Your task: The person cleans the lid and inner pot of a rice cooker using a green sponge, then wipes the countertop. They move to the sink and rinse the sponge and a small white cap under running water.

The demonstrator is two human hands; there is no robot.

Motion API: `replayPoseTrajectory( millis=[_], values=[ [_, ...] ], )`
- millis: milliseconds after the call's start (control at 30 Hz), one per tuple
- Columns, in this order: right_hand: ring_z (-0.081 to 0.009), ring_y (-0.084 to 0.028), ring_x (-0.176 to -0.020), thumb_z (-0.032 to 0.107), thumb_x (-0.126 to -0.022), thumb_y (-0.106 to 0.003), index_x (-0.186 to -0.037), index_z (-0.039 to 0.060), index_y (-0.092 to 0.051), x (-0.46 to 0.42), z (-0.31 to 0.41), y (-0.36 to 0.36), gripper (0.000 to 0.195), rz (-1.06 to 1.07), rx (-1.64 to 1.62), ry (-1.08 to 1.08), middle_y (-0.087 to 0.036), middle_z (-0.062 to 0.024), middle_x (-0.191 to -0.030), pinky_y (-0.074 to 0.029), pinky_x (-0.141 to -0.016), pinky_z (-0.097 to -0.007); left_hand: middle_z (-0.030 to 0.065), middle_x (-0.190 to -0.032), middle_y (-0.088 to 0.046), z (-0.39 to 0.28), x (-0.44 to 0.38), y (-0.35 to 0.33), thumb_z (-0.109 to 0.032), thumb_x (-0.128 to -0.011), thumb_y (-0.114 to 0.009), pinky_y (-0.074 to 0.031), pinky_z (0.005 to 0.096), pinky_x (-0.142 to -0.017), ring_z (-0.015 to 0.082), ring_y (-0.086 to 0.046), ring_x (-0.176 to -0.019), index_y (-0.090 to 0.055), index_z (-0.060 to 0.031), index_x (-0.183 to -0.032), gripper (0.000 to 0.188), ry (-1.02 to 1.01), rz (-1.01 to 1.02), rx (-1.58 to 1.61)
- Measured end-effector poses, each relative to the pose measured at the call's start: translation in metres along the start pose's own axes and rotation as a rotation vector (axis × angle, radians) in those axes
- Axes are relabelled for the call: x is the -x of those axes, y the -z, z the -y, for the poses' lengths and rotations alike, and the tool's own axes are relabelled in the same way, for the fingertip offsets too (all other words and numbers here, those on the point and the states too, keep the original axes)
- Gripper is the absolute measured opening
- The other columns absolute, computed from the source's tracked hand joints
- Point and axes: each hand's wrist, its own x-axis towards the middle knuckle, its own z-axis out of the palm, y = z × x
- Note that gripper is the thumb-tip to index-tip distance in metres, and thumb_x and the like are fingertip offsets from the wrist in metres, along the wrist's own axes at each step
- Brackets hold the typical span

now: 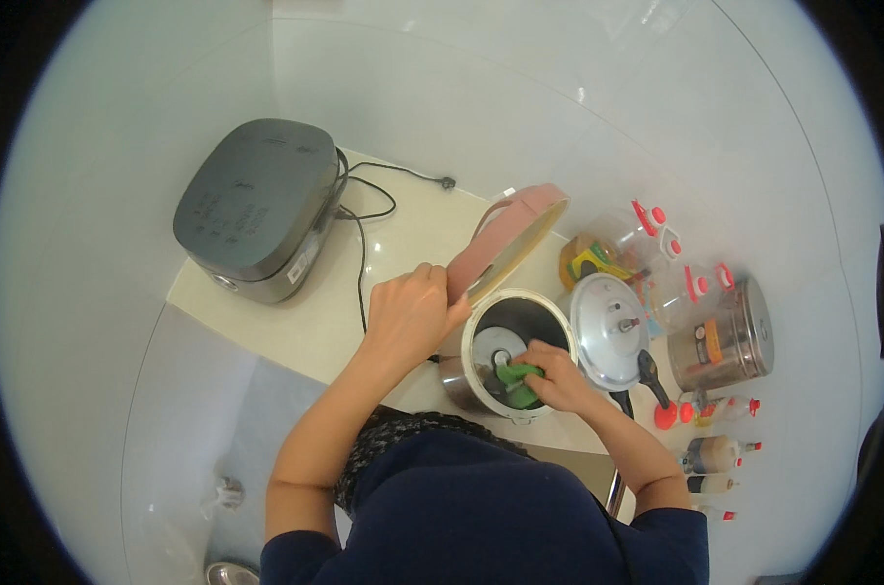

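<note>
A rice cooker [460, 382] with a pale rim stands on the counter before me, its inner pot out, so the round heating plate [499, 345] shows at the bottom. Its pink lid [506, 238] is raised and tilted, and my left hand [415, 314] grips the lid's near edge. Inside the cooker's opening, my right hand [555, 374] holds a green cloth [521, 386] low against the inner wall near the front. Part of the heating plate is hidden by the cloth and fingers.
A dark multicooker [259, 205] with a black power cord [361, 256] sits left. Right of the rice cooker are a pressure cooker with a metal lid [608, 333], oil jugs [595, 256], a metal canister [720, 344] and several bottles [714, 453]. The wall [486, 88] rises behind the counter [405, 241].
</note>
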Motion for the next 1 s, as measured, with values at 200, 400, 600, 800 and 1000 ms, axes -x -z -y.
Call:
replayPoseTrajectory(
  millis=[200,400,600,800,1000],
  values=[
    [-0.0361,-0.061,-0.074,0.012,-0.08,-0.059,-0.115,0.0099,-0.059,-0.047,0.026,-0.029,0.036,0.027,0.315,0.064,-0.052,-0.0165,-0.099,-0.052,-0.065,-0.0447,0.0112,-0.071,-0.063,0.002,-0.003,0.0,-0.032,-0.082,-0.064,-0.05,0.0402,-0.056,0.0302,-0.063,-0.059,-0.062,-0.002,-0.074,0.031,0.025,0.02,-0.003],
    [-0.0321,-0.064,-0.071,0.013,-0.076,-0.062,-0.103,0.0101,-0.06,-0.054,0.035,-0.022,0.027,0.306,0.481,0.305,-0.052,-0.0159,-0.097,-0.051,-0.056,-0.0445,0.0141,-0.073,-0.064,0.004,-0.004,-0.001,-0.031,-0.079,-0.065,-0.051,0.0397,-0.055,0.0305,-0.064,-0.061,-0.063,0.0003,-0.075,0.032,0.026,0.012,0.022],
    [-0.0268,-0.064,-0.067,0.017,-0.073,-0.064,-0.111,0.019,-0.064,-0.058,0.034,-0.001,0.038,0.365,0.703,0.433,-0.054,-0.0138,-0.101,-0.053,-0.057,-0.0397,0.0143,-0.075,-0.064,0.006,-0.01,0.009,-0.033,-0.082,-0.064,-0.05,0.0411,-0.059,0.0313,-0.064,-0.063,-0.063,-0.0002,-0.077,0.034,-0.057,0.1,0.021],
    [-0.0319,-0.064,-0.069,0.016,-0.072,-0.062,-0.119,0.0151,-0.063,-0.084,0.007,0.005,0.046,0.284,0.619,0.254,-0.055,-0.0147,-0.099,-0.052,-0.058,-0.0432,0.014,-0.073,-0.064,0.005,-0.011,0.004,-0.033,-0.082,-0.064,-0.051,0.0407,-0.058,0.0312,-0.064,-0.062,-0.064,-0.0002,-0.076,0.034,-0.058,0.056,0.003],
    [-0.0298,-0.065,-0.07,0.014,-0.07,-0.063,-0.114,0.0129,-0.064,-0.042,0.045,-0.009,0.044,0.455,0.523,0.35,-0.055,-0.0128,-0.099,-0.052,-0.058,-0.0421,0.0141,-0.074,-0.065,0.002,-0.013,-0.003,-0.033,-0.082,-0.064,-0.051,0.0414,-0.059,0.0306,-0.065,-0.064,-0.064,-0.0011,-0.076,0.033,0.029,0.035,0.022]
  ],
)
